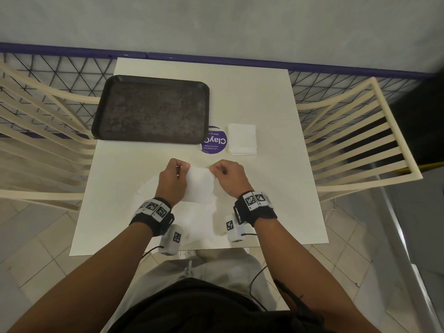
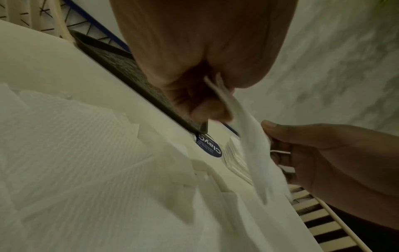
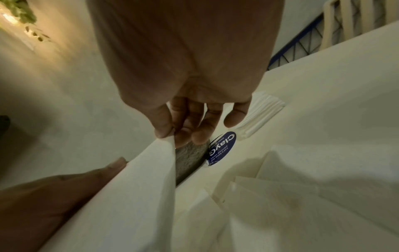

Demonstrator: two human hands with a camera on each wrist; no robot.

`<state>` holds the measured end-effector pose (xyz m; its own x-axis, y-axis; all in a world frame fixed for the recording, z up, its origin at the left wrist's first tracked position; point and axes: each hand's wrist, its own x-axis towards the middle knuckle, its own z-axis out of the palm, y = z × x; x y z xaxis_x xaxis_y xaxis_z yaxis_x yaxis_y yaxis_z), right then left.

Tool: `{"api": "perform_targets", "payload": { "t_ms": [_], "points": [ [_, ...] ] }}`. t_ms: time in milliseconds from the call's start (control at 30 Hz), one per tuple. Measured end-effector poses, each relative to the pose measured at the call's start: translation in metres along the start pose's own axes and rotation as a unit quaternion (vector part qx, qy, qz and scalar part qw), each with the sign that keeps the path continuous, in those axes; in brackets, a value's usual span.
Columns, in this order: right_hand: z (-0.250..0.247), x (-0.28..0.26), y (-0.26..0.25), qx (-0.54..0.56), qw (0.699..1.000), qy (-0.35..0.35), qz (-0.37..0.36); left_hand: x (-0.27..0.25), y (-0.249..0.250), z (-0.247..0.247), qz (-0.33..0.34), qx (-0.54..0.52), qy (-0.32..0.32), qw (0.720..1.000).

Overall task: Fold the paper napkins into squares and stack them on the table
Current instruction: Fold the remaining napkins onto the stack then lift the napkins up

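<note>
Two bare hands are raised over the near middle of a white square table (image 1: 276,121), and one thin white paper napkin (image 1: 200,183) is held between them, lifted clear of the tabletop. The napkin's far left corner is pinched by the left hand (image 1: 171,181) between thumb and curled fingers; in the left wrist view the paper edge is seen clamped at the fingertips (image 2: 215,109). The far right corner is pinched by the right hand (image 1: 229,176), and in the right wrist view the paper is seen caught between the thumb (image 3: 164,126) and the neighbouring fingers, the other fingers being loosely bent. The sheet is hung from both grips and slopes toward the person.

Beneath the hands, a loose spread of unfolded white paper napkins (image 2: 75,153) is laid on the table, overlapping one another. A small stack of folded white square napkins (image 1: 242,139) is set farther out on the table, just to the right of a round purple sticker (image 1: 217,141). A dark rectangular tray (image 1: 151,109) is placed at the far left, its near right corner overlapping the sticker. Cream slatted chairs (image 1: 360,140) are stood at either side of the table.
</note>
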<state>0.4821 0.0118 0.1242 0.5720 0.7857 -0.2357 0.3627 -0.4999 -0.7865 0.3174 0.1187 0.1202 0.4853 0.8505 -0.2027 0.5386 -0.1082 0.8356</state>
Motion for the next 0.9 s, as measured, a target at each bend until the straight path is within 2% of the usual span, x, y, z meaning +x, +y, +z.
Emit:
{"api": "perform_targets", "payload": {
  "t_ms": [167,300,400,467,567,667,800,900],
  "points": [
    [-0.002,-0.003,0.002,0.07,0.997,0.007,0.021,0.002,0.002,0.004,0.008,-0.009,0.014,1.0],
    [-0.001,-0.001,0.008,0.086,0.996,-0.006,0.034,0.004,0.002,0.007,0.015,-0.009,0.015,1.0],
    [-0.001,0.0,0.007,0.132,0.988,-0.029,0.07,0.007,0.003,0.012,0.007,-0.027,0.029,0.999],
    [-0.002,0.001,0.008,0.128,0.986,-0.055,0.089,0.009,0.006,0.015,0.0,-0.033,0.035,0.999],
    [-0.008,0.006,0.014,0.094,0.99,-0.082,0.064,0.013,0.011,0.017,-0.014,-0.037,0.034,0.999],
    [-0.024,0.022,0.02,0.093,0.993,-0.049,0.054,0.017,0.014,0.019,-0.034,-0.043,0.007,0.998],
    [-0.055,0.062,0.032,0.095,0.992,0.042,0.067,0.019,0.005,0.02,-0.043,-0.018,-0.054,0.997],
    [-0.078,0.096,0.045,0.067,0.991,0.088,0.08,0.021,-0.012,0.019,-0.084,0.013,-0.11,0.99]
  ]
}}
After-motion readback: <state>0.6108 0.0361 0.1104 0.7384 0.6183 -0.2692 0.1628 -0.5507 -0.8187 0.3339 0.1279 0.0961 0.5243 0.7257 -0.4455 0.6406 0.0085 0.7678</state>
